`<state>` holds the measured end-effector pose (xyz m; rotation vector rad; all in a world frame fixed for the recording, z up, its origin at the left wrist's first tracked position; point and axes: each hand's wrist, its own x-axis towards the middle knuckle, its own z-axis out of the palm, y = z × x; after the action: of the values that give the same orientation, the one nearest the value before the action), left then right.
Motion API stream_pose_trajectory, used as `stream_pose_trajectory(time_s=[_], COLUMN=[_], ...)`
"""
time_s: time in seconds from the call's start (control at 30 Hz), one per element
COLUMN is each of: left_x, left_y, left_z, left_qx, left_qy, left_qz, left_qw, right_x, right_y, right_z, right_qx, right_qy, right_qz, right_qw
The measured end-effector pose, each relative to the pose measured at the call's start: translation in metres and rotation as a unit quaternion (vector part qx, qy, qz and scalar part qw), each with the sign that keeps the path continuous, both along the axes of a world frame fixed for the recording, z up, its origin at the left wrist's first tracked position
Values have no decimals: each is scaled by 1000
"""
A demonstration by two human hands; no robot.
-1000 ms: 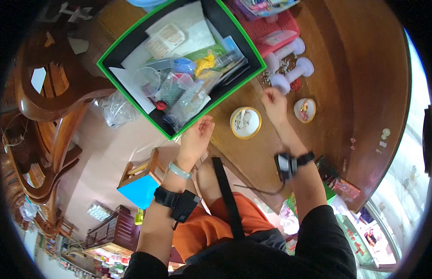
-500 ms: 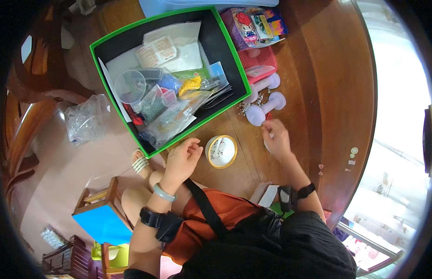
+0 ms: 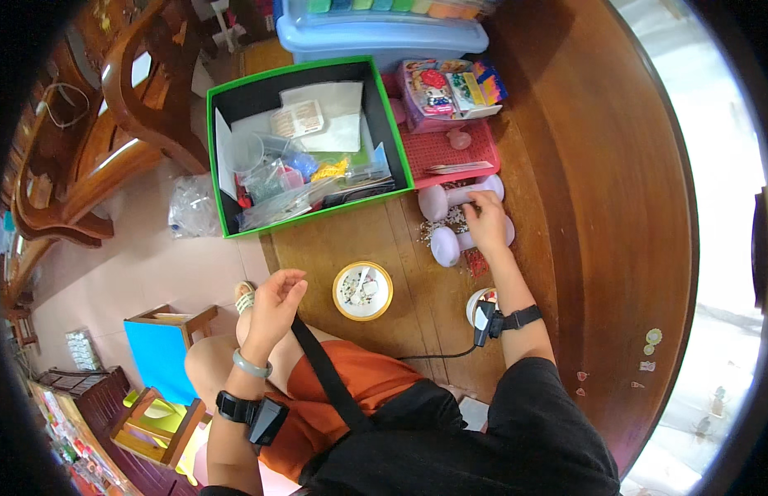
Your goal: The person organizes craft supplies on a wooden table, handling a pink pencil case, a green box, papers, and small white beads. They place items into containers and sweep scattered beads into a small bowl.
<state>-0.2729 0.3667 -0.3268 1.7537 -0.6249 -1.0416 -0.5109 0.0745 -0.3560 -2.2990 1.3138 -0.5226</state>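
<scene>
My left hand [image 3: 276,299] hovers left of a white gold-rimmed bowl [image 3: 363,312], its fingers loosely bent and nothing visible in them. Small dark and pale pieces and a white spoon-like piece lie in that bowl. My right hand [image 3: 486,221] reaches over two lilac dumbbells, its fingertips near the handle of the farther dumbbell [image 3: 434,202] and its palm over the nearer dumbbell [image 3: 446,247]. Its thumb and fingers look apart. Tiny scattered beads [image 3: 455,220] lie between the dumbbells, and red beads [image 3: 477,263] beside the nearer one. A second small bowl [image 3: 473,307] is partly hidden by my right wrist.
A green-rimmed black box [image 3: 316,213] of packets and cups stands at the back left. Beyond the dumbbells are a pink tray [image 3: 440,154], a container of craft packs [image 3: 425,120] and a blue lidded bin [image 3: 375,40]. A cable [image 3: 437,356] runs near my lap.
My right hand has moved farther away, over the dumbbells. My left hand has drawn back from the box's edge. The view has shifted, showing more of the far side and the second bowl.
</scene>
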Motion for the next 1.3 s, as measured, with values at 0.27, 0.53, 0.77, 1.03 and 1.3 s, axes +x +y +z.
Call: stream_pose_trajectory(time_s=[0.27, 0.53, 0.77, 1.03, 1.3], left_x=[-28, -38, -46, -56, -72], left_y=[-29, -42, -48, -92, -107], left_z=[1, -10, -22, -16, -30], left_qx=[-25, 103, 56, 12, 11], left_qy=[49, -215, -133, -129, -31], left_qz=[21, -209, -166, -125, -92], left_qw=[998, 949, 975, 984, 995], right_x=[12, 8, 10, 17, 24], right_y=[-13, -26, -21, -4, 67], right_z=[-8, -15, -26, -7, 33], right_qx=[32, 21, -77, 24, 94], right_qy=[-85, -91, -117, -156, -129], right_qz=[158, 178, 213, 106, 305], right_qw=[983, 980, 967, 982, 939])
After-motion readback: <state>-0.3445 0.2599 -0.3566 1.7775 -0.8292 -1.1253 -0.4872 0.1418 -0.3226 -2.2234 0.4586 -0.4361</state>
